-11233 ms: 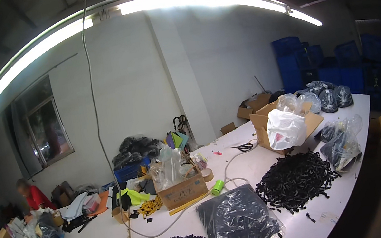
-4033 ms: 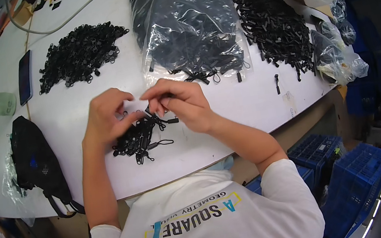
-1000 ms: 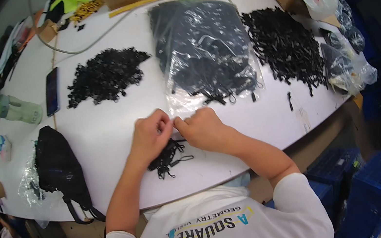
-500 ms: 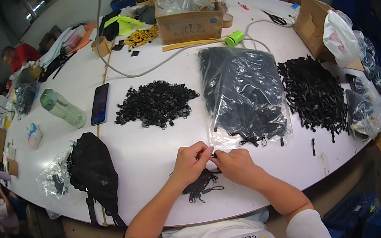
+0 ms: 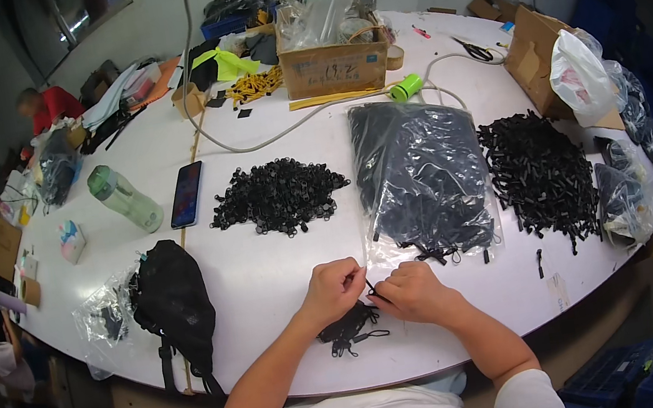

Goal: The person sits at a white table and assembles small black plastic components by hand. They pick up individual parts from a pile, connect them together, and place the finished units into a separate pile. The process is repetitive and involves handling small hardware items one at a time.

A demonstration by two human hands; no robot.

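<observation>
Over the near middle of the white table, my left hand [image 5: 334, 290] and my right hand [image 5: 414, 292] face each other, a small gap between them. A thin black cord loop [image 5: 372, 290] sticks out from the pinched fingers of my right hand. My left fingers are pinched too, but what they hold, if anything, is too small to make out. Just below the hands lies a small heap of black cord-loop pieces [image 5: 352, 332]. Beyond my right hand is a clear plastic bag [image 5: 423, 181] full of black pieces, some spilling from its near edge.
Piles of small black loop parts [image 5: 279, 197] and black stick-like parts [image 5: 540, 176] flank the bag. Leftward are a phone [image 5: 187, 194], a green bottle [image 5: 125, 199] and a black pouch bag [image 5: 176, 307]. A cardboard box [image 5: 333, 68], cable and scissors [image 5: 474, 52] sit farther back.
My hands have drawn slightly apart, and the black cord loop now shows between them. The whole scene sits a little lower in the picture.
</observation>
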